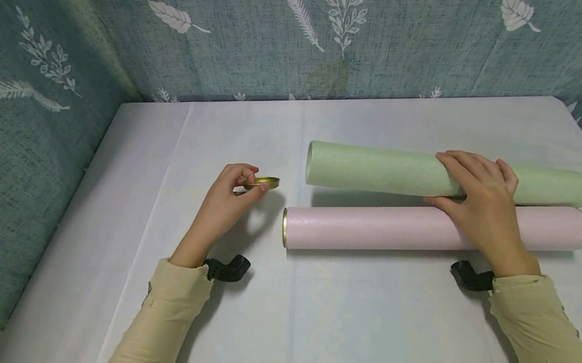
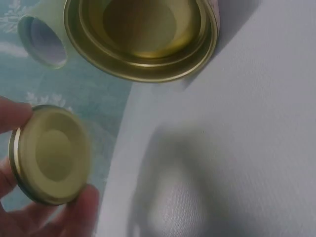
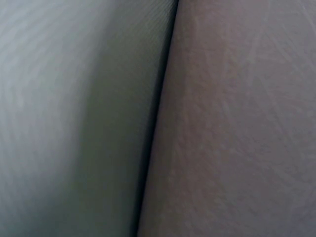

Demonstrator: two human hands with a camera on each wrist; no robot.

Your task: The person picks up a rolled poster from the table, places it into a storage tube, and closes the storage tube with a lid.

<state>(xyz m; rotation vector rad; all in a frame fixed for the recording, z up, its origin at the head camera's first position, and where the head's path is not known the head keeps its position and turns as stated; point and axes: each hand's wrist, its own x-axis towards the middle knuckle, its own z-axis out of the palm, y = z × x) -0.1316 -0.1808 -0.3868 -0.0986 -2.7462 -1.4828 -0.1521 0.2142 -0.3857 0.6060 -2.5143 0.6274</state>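
Observation:
My left hand [image 1: 231,195] pinches a round gold metal lid [image 1: 267,183] between thumb and fingers, just above the table. In the left wrist view the lid [image 2: 54,155] faces the camera at a tilt. My right hand [image 1: 481,200] grips a long pale green tube [image 1: 381,170] from above, fingers over its far side and thumb on the near side. The green tube's left end [image 2: 47,42] is open and without a lid. Beside it, nearer to me, a pink tube [image 1: 362,231] lies on the table, its left end fitted with a gold metal end [image 2: 138,61].
The table [image 1: 348,336] has a pale cloth cover. Behind and to the left hangs a teal curtain [image 1: 201,65] with white leaf prints. A black band device sits on each wrist. In the right wrist view a blurred, pinkish surface [image 3: 237,123] fills the right half.

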